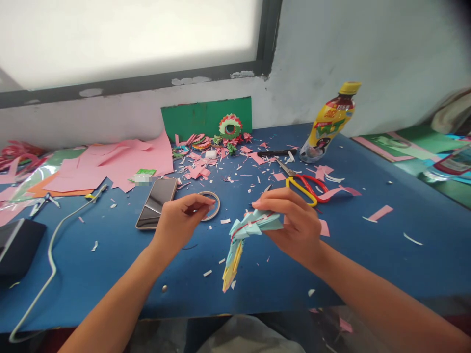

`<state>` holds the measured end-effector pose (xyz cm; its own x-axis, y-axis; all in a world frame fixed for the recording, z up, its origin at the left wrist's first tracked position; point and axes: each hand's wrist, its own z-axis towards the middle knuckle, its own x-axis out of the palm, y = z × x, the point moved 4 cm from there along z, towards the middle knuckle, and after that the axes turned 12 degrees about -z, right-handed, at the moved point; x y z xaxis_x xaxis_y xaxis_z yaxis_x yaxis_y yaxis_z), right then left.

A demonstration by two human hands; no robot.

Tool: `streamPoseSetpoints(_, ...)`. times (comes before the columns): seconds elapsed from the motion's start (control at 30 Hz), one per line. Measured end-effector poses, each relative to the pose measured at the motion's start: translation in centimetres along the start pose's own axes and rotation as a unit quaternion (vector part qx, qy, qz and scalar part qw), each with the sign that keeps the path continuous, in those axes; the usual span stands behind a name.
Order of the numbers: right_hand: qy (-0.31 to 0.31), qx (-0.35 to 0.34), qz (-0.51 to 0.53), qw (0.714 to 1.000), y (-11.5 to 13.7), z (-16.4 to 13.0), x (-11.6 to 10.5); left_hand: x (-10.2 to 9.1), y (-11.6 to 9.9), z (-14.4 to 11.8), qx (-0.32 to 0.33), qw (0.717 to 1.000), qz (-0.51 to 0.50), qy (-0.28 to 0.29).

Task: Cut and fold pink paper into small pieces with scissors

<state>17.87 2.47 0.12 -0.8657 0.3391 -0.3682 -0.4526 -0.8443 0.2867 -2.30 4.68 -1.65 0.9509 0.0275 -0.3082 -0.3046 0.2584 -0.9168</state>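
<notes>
My right hand [298, 225] grips a folded paper model [248, 229], pale blue with a thin red line along it and a yellow end hanging down to the left. It is held in the air above the blue table. My left hand [182, 215] is closed in a pinch, apart from the model; what its fingertips hold, if anything, is too small to make out. Behind these fingertips a narrow roll of tape [218, 212] lies on the table, partly hidden. A phone [154, 203] lies just left of my left hand. Scissors [301, 184] with red and yellow handles lie behind my right hand.
Pink paper sheets [117, 162] cover the back left, with a white cable [53, 255] in front. Paper scraps [198, 169] litter the middle. A yellow-capped bottle [327, 125] and a black pen [275, 153] are at the back right. A green board [206, 117] leans on the wall.
</notes>
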Motion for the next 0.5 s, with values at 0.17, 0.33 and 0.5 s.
streamPoseSetpoints(0.17, -0.002, -0.005, -0.004, 1.000, 0.19, 0.12, -0.09, -0.27, 0.19, 0.22, 0.007, 1.000, 0.024, -0.012)
streamPoseSetpoints(0.33, 0.007, -0.008, -0.011, 1.000, 0.33, 0.29, -0.11, -0.55, -0.09, 0.52, 0.047, 0.989, 0.136, -0.011)
streamPoseSetpoints(0.5, 0.017, -0.007, -0.003, 1.000, 0.27, 0.26, 0.08, -0.34, -0.29, 0.63, 0.135, 0.968, 0.208, 0.032)
